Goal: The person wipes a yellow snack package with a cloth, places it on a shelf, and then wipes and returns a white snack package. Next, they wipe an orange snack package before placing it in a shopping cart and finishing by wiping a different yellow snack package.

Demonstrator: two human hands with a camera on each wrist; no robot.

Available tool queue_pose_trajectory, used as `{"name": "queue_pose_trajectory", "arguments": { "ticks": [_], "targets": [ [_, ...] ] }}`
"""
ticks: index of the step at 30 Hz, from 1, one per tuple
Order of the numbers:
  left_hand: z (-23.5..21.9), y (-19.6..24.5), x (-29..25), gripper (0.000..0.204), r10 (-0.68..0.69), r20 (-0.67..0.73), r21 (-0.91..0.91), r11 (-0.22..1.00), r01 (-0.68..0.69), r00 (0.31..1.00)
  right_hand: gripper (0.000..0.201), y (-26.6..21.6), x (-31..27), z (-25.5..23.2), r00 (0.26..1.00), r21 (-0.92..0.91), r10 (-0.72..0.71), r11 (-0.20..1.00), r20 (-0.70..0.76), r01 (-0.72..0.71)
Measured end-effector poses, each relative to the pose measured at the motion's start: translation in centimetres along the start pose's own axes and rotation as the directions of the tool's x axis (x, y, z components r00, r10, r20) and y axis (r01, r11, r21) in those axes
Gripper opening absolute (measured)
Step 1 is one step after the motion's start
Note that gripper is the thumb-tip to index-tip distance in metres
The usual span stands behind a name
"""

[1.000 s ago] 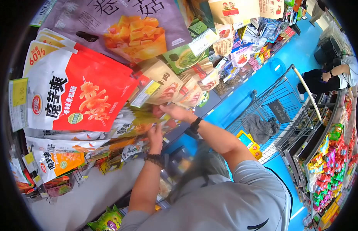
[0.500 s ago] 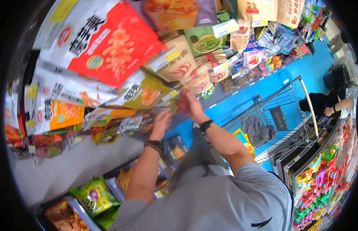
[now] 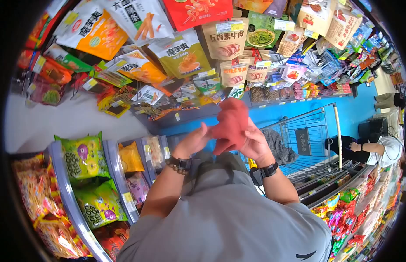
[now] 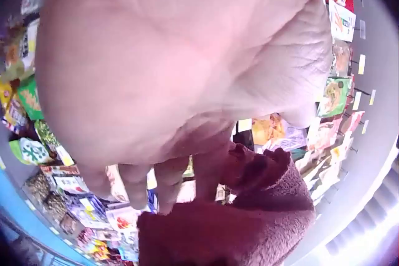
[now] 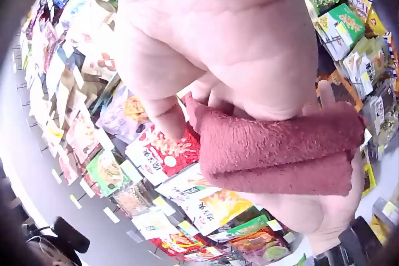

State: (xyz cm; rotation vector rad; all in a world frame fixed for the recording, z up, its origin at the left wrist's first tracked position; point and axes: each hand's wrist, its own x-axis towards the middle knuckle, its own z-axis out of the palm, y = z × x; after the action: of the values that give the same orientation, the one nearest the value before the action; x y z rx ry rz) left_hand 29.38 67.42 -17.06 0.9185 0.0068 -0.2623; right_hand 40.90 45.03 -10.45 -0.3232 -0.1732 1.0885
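A shop aisle with a blue floor runs past racks of hanging snack packets (image 3: 181, 54) and lower shelf bins of green crisp bags (image 3: 83, 155). Close in front of the person's chest, both hands work a dark red terry cloth (image 3: 231, 124). The right hand (image 3: 255, 146) has its fingers curled round the folded cloth, which shows in the right wrist view as a doubled roll lying across the palm (image 5: 280, 147). The left hand (image 3: 192, 142) meets the cloth from the other side, fingertips bent onto its bunched edge (image 4: 249, 216); how firmly it pinches cannot be told. A beaded bracelet sits on the left wrist, a black watch (image 3: 268, 169) on the right. Just beyond the hands stands a wire shopping trolley (image 3: 312, 131) with a grey rag in it.

The fold looks loose: if the left fingers slip off the edge, the cloth could unroll and drop. A wide swing of an elbow could knock packets from their hooks.
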Motion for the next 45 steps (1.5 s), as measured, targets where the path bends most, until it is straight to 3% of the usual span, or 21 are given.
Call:
{"name": "queue_pose_trajectory", "arguments": {
  "ticks": [1,7,9,10,13,16,20,23,26,28,29,31,32,35,36,39,40,41,43,45],
  "targets": [
    [1.2,-0.4,-0.4,0.071,0.025,0.057,-0.079,0.997,-0.021,0.998,0.083,0.3,-1.1,0.3,1.0,-0.011,-0.007,1.0,-0.029,0.006],
    [9.4,0.1,-5.1,0.054,0.087,-0.101,0.147,0.987,-0.072,0.991,0.084,4.2,-9.0,1.9,0.985,-0.144,-0.081,0.988,-0.154,0.058],
    [10.9,-1.2,-7.3,0.053,0.119,-0.106,0.186,0.978,-0.097,0.987,0.083,6.0,-12.4,2.0,0.97,-0.21,-0.1,0.976,-0.22,0.053],
    [11.5,-2.1,-8.3,0.052,0.136,-0.108,0.202,0.973,-0.113,0.985,0.082,7.4,-13.7,1.6,0.979,-0.254,-0.104,0.965,-0.174,0.057],
    [13.4,-5.1,-11.9,0.053,0.115,-0.111,0.236,0.968,-0.086,0.987,0.082,10.9,-18.7,2.1,0.977,-0.405,0.002,0.91,-0.213,-0.091],
    [15.1,-8.5,-14.9,0.055,0.168,-0.149,0.31,0.944,-0.116,0.974,0.073,12.8,-23.2,3.2,0.954,-0.395,-0.096,0.918,-0.283,-0.025],
    [19.3,-12.4,-16.9,0.06,0.078,-0.141,0.223,0.974,-0.045,0.987,0.06,13.4,-30.3,4.2,0.894,-0.386,-0.24,0.919,-0.377,0.084],
    [23.2,-13.9,-17.8,0.067,0.055,-0.132,0.33,0.944,-0.009,0.99,0.051,14.4,-34.6,3.8,0.786,-0.437,-0.406,0.878,-0.466,0.194],
    [26.8,-14.8,-19.0,0.075,0.084,-0.18,0.506,0.862,0.019,0.98,0.052,15.4,-38.0,2.3,0.686,-0.533,-0.481,0.831,-0.546,0.159],
    [29.5,-15.5,-19.6,0.077,0.127,-0.209,0.59,0.807,0.022,0.97,0.054,15.8,-39.8,2.9,0.744,-0.66,-0.491,0.746,-0.454,0.09],
    [31.0,-15.7,-20.0,0.074,0.21,-0.148,0.761,0.648,-0.024,0.967,0.055,15.7,-40.8,3.2,0.767,-0.72,-0.493,0.692,-0.411,0.059],
    [34.0,-16.6,-20.4,0.067,0.324,0.035,0.964,0.237,-0.117,0.945,0.059,14.8,-43.7,3.3,0.818,-0.985,-0.558,0.168,-0.135,-0.048],
    [35.1,-17.7,-20.0,0.06,0.276,0.019,0.968,0.234,-0.087,0.961,0.061,14.0,-45.4,3.1,0.847,-0.987,-0.531,-0.132,-0.01,-0.095],
    [39.6,-22.5,-18.3,0.04,0.131,-0.012,0.969,0.246,-0.021,0.991,0.061,11.5,-52.1,2.3,0.841,-0.978,-0.541,-0.184,0.021,-0.095],
    [41.3,-24.3,-17.3,0.034,0.087,0.004,0.965,0.26,-0.027,0.996,0.058,10.6,-54.9,2.1,0.843,-0.968,-0.528,-0.14,-0.103,-0.206],
    [47.0,-28.8,-14.1,0.025,0.074,0.124,0.956,0.258,-0.139,0.99,0.053,8.1,-63.1,-0.7,0.805,-0.971,-0.558,0.006,-0.201,-0.238],
    [48.6,-30.2,-13.0,0.025,0.062,0.153,0.949,0.269,-0.164,0.986,0.044,7.1,-65.4,-1.3,0.791,-0.992,-0.6,0.05,-0.121,-0.114],
    [50.3,-31.5,-12.2,0.025,0.046,0.182,0.94,0.284,-0.187,0.982,0.044,6.1,-67.6,-1.8,0.777,-0.972,-0.583,0.155,-0.236,-0.179],
    [53.1,-33.6,-10.7,0.026,0.014,0.15,0.893,0.427,-0.142,0.989,0.045,4.5,-71.6,-1.5,0.72,-0.88,-0.516,0.362,-0.464,-0.307],
    [54.8,-36.4,-9.4,0.03,-0.002,0.12,0.831,0.548,-0.099,0.993,0.056,3.8,-73.4,-1.1,0.591,-0.81,-0.607,0.569,-0.53,-0.142]
  ]
}}
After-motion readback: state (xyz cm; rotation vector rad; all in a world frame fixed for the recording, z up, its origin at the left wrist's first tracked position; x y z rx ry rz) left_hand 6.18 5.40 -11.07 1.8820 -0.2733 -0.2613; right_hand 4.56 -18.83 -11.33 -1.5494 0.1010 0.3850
